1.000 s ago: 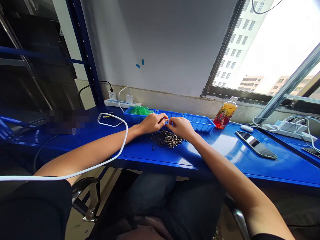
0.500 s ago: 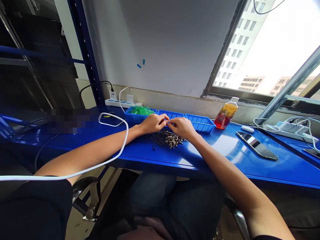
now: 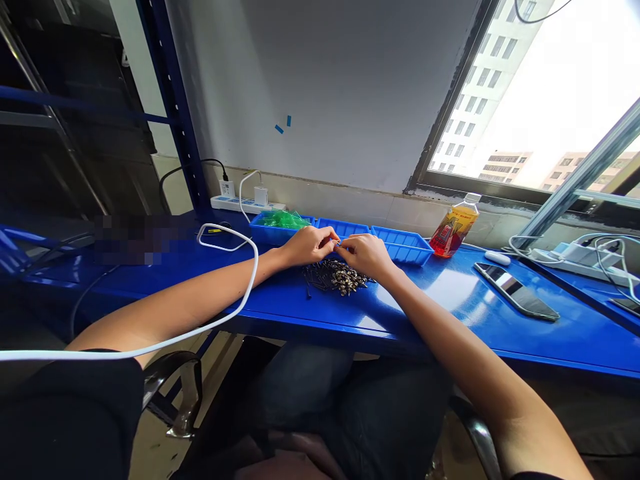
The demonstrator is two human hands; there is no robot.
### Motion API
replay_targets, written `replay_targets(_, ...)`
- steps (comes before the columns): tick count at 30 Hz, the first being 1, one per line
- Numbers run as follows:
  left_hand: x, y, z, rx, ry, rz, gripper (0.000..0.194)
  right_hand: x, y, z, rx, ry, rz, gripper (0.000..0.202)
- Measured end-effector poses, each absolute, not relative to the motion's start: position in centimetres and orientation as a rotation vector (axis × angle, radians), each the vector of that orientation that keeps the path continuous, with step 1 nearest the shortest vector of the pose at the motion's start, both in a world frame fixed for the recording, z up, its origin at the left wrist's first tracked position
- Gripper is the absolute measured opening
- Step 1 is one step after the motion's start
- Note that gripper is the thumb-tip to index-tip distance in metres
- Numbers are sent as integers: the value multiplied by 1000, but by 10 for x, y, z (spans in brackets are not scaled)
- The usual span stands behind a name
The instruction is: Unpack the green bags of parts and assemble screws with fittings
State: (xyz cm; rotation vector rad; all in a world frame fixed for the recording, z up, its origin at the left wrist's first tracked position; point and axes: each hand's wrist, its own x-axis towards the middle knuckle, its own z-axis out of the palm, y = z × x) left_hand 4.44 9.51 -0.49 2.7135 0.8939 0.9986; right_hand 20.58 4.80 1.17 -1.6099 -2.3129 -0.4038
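Note:
My left hand (image 3: 309, 246) and my right hand (image 3: 367, 255) meet fingertip to fingertip over the blue table. Both are closed in a pinch around something small, with a metallic glint between them, too small to name. Just below them lies a pile of small shiny metal parts (image 3: 346, 279), with dark screws (image 3: 320, 275) spread along its left side. Behind my hands stand blue trays; the left tray (image 3: 275, 234) holds green plastic pieces (image 3: 284, 219), and the right tray (image 3: 403, 247) shows a ribbed inside.
A bottle of red drink (image 3: 454, 227) stands right of the trays, and a phone (image 3: 516, 291) lies farther right. Power strips (image 3: 220, 202) sit at the back left and right. A white cable (image 3: 253, 267) loops over my left forearm. The table's front edge (image 3: 300, 323) is near my lap.
The whole view has shifted very slightly. Both hands stay together over the pile, with hardly any movement of the fingers.

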Motion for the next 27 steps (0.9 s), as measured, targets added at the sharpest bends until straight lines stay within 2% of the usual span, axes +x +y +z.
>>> replay_targets(27, 49, 93, -6, 2804, 1013, 953, 19, 203, 45, 11, -1668, -2258, -475, 35)
